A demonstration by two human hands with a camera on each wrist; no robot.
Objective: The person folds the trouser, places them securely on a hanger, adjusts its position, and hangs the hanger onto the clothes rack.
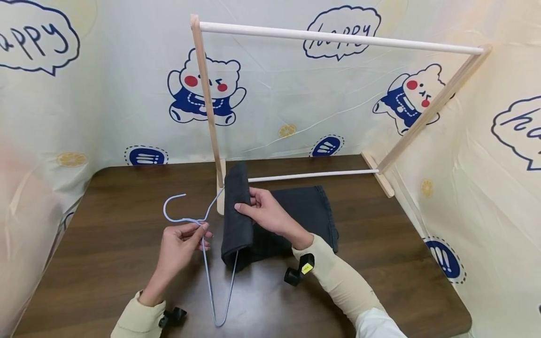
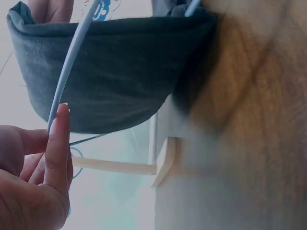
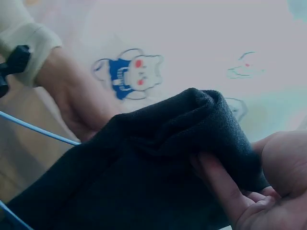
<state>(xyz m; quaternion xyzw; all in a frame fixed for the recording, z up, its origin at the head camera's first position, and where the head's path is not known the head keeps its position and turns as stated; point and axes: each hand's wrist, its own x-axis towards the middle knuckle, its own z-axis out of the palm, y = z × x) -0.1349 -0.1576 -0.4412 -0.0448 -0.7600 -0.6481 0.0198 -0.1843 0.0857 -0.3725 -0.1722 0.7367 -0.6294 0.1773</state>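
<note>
A light-blue wire hanger (image 1: pixel 210 277) stands on edge, its hook toward the left. My left hand (image 1: pixel 181 246) pinches the hanger just below the hook, between thumb and fingers. Folded dark cloth (image 1: pixel 236 220), perhaps trousers, drapes over the hanger's long bar, and its rest lies on the table to the right. My right hand (image 1: pixel 270 211) grips the draped fold, thumb on the near side and fingers behind. In the right wrist view, the right hand (image 3: pixel 268 191) pinches the layered cloth (image 3: pixel 177 129). The left wrist view shows the wire (image 2: pixel 69 62) crossing before the cloth (image 2: pixel 120 76).
A wooden rack with a white top rod (image 1: pixel 338 38) and a white lower rod (image 1: pixel 313 176) stands at the back of the brown table (image 1: pixel 127 211). Its left post (image 1: pixel 207 98) rises just behind the cloth. Printed sheeting (image 1: pixel 270 84) hangs behind and at the sides.
</note>
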